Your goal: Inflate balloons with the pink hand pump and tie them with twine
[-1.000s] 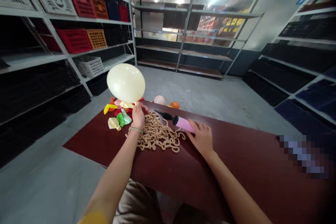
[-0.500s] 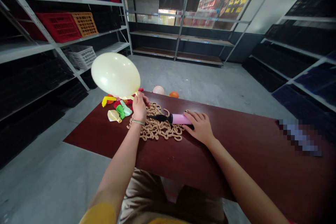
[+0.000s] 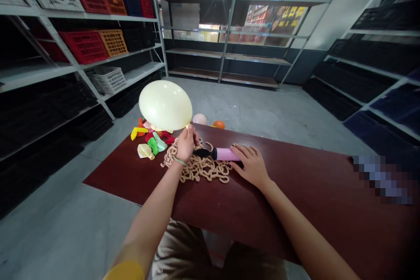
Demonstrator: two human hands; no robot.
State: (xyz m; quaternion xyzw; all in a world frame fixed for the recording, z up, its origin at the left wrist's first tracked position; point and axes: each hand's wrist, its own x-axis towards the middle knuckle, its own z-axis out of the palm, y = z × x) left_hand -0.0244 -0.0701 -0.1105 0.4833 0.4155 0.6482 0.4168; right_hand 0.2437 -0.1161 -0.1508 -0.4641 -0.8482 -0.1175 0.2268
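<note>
A pale yellow inflated balloon (image 3: 166, 105) floats above the table's far left part, its neck pinched in the fingers of my left hand (image 3: 186, 144). Around the pink body of a hand balloon pump (image 3: 226, 154) my right hand (image 3: 251, 164) is closed, thumb on the near side. The pump's black nozzle end points left, towards my left wrist. Beneath the pump and my left hand lies a heap of tan, curly cord-like pieces (image 3: 205, 169). Left of them are several uninflated balloons (image 3: 152, 144) in yellow, green, red, orange and cream.
Dark red-brown table (image 3: 210, 205) in front of me. Past its far edge show a pale pink balloon (image 3: 199, 119) and an orange balloon (image 3: 218, 124). Metal shelving (image 3: 226, 57) stands at the back; crates (image 3: 83, 46) fill the left shelves. A pixelated item (image 3: 382, 179) lies at right.
My left hand has moved right with the inflated balloon, closer to the pump. My right hand stays on the pump. The whole view has tilted up slightly.
</note>
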